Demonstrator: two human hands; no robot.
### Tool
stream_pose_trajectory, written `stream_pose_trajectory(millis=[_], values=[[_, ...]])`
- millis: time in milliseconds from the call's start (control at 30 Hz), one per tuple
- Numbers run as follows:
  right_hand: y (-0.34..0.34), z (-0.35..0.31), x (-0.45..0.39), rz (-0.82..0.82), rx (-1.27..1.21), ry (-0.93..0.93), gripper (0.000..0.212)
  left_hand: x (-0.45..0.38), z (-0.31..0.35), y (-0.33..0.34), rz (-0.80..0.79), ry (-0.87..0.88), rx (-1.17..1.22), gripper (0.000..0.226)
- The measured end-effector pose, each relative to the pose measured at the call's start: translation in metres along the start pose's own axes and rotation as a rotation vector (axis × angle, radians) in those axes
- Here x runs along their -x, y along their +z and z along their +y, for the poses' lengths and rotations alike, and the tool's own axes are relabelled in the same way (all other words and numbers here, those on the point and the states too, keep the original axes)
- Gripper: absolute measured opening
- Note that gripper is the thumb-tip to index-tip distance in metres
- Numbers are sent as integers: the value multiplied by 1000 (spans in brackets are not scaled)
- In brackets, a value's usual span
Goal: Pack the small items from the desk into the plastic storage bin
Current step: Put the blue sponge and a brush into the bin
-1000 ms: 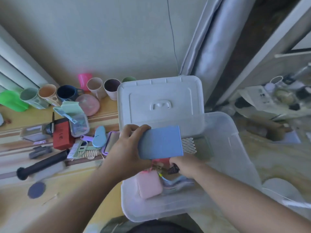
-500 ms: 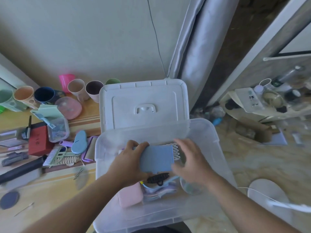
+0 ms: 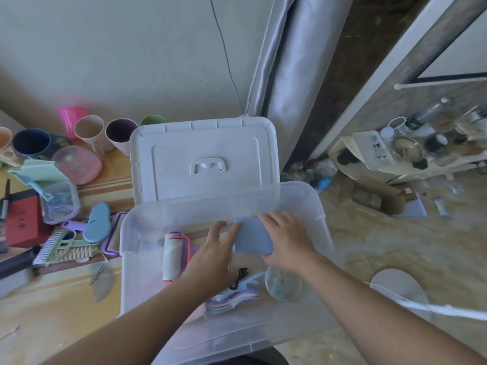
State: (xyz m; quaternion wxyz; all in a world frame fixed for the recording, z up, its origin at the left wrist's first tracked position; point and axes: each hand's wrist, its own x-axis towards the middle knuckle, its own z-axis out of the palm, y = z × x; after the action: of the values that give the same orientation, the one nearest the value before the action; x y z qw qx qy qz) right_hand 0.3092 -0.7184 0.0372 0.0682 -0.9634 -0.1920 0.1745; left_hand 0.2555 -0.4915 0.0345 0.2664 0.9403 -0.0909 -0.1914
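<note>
Waiting at the left of the frame, small items such as the green comb [image 3: 63, 246] lie on the table [image 3: 60, 306]. Toward centre, inside the plastic storage bin [image 3: 320, 206], the left hand [image 3: 213, 255] rests its straight fingers against the blue case [image 3: 253, 237]. The right hand [image 3: 286, 239] pinches the case's right edge. Its long axis runs away from the person; the left hand is nearer the table.

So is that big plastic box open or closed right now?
Open. The white lid stands propped behind the clear storage bin, and both hands reach inside it with a blue case.
</note>
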Motion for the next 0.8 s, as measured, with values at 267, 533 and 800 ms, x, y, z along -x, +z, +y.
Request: stream_pose_trajectory(millis=[267,533,800], values=[[5,14,-23,-92,86,99,95,43,-39,-10,-92,-5,-48,46],[11,8,-2,-30,31,147,87,51,-40,-8,4,13,-40,43],[9,-65,3,272,-315,-44,64,49,-47,-60,286,135,-111,54]])
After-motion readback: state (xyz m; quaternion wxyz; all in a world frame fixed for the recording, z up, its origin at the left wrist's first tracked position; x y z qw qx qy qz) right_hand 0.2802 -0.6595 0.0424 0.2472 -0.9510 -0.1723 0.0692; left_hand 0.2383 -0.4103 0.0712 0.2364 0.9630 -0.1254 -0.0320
